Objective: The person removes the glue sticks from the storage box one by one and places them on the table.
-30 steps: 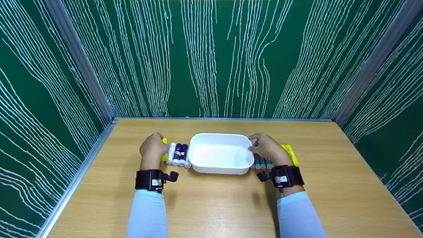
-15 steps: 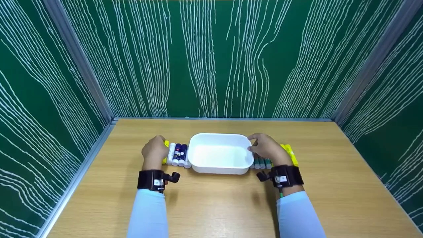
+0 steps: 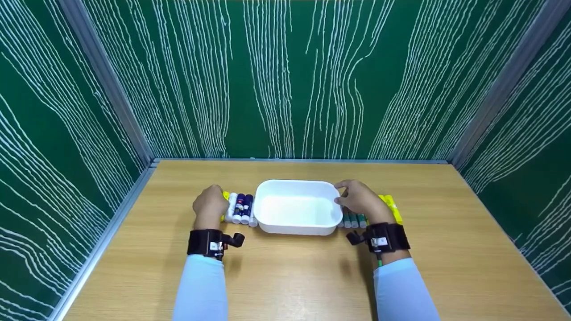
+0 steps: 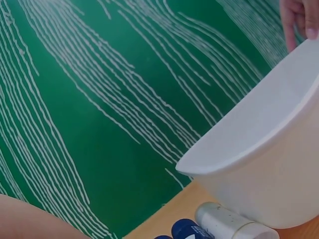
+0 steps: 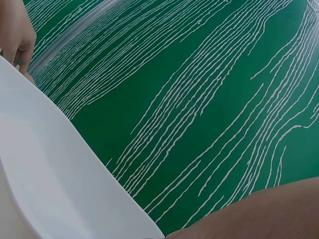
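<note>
A white plastic tub (image 3: 296,207) stands in the middle of the wooden table (image 3: 285,276). My left hand (image 3: 209,206) lies left of it, fingers curled over a yellow marker (image 3: 225,195) beside a row of glue sticks (image 3: 241,208). My right hand (image 3: 361,199) is at the tub's right rim, with thumb and fingers on the edge and over several green-capped sticks (image 3: 352,220). The left wrist view shows the tub (image 4: 259,149), a glue stick (image 4: 234,226) under its side, and right-hand fingers (image 4: 299,20) at the far rim. In the right wrist view the tub (image 5: 50,169) fills the lower left.
Yellow markers (image 3: 391,206) lie just right of my right hand. Green walls with white wavy lines (image 3: 285,80) close in the table on three sides, with metal posts at the corners. Bare wood stretches in front of the tub and out to both sides.
My left hand has slid slightly right toward the glue sticks, and the yellow marker under it moved along. The right hand and the tub have stayed put.
</note>
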A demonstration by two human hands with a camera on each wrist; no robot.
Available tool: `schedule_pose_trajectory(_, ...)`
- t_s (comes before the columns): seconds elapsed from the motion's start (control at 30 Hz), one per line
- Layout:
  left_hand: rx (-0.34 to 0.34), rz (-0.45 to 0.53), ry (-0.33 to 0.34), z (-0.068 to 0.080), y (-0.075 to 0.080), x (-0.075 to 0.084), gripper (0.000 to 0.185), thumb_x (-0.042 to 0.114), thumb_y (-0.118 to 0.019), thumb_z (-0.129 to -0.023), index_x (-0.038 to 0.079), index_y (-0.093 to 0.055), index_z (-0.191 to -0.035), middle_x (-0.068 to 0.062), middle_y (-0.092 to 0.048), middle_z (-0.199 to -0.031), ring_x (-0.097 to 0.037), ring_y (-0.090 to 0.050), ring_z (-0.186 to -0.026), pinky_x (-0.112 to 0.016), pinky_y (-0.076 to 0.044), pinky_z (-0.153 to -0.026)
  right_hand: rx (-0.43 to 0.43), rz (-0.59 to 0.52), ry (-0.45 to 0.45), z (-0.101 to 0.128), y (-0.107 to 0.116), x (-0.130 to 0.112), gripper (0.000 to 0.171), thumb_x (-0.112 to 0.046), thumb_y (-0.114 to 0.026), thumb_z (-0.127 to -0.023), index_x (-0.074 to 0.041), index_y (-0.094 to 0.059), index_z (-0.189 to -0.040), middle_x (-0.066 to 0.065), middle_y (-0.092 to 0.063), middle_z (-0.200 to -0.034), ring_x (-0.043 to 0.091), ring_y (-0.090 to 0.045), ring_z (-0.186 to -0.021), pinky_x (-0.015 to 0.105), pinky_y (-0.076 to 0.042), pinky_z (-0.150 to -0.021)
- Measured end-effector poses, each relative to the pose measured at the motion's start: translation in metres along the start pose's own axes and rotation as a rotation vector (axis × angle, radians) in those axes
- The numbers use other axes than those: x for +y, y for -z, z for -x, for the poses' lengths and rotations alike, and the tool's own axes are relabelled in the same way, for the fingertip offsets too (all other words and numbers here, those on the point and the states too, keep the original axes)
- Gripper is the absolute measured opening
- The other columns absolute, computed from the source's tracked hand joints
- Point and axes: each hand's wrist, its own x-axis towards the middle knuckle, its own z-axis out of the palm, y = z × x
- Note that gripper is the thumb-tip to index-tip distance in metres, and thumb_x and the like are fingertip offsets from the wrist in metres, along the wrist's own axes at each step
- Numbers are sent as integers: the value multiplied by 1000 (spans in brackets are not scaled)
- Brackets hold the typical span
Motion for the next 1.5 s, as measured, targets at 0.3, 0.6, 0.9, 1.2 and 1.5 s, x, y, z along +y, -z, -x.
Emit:
schedule_pose_trajectory(0.3,-24,-25,49,2,1,4,34,12,-61,-99,2,-69,-130,-15,-73,-122,-29,-66,-105,-47,-56,-91,0,9,-3,0,1,1,55,-23,-72,-102,-13,-56,-154,17,-72,-118,29,-67,-93,33,-56,-76)
schedule_pose_trajectory(0.6,-13,-20,63,4,1,6,34,19,-61,-101,1,-68,-129,-15,-73,-118,-29,-65,-99,-46,-56,-87,-5,-1,-11,1,2,1,55,-22,-72,-102,-13,-56,-153,18,-71,-119,31,-67,-97,34,-56,-78)
schedule_pose_trajectory(0.9,9,11,54,4,1,5,33,29,-61,-102,1,-72,-117,-14,-74,-110,-28,-67,-94,-42,-55,-79,2,2,-25,0,1,1,53,-23,-72,-102,-14,-57,-153,17,-71,-121,30,-67,-97,35,-57,-82)
schedule_pose_trajectory(1.2,83,16,-26,7,6,8,39,34,-61,-101,1,-72,-118,-22,-70,-126,-44,-60,-123,-57,-53,-96,8,-10,8,2,0,2,52,-22,-71,-102,-13,-58,-152,17,-70,-120,28,-65,-96,34,-56,-80)
schedule_pose_trajectory(1.5,164,134,-110,21,13,34,50,37,-64,-103,6,-64,-142,-19,-62,-142,-38,-54,-130,-54,-51,-105,35,-52,-8,0,2,4,55,-27,-69,-104,-17,-53,-155,16,-68,-124,31,-67,-102,36,-58,-84)
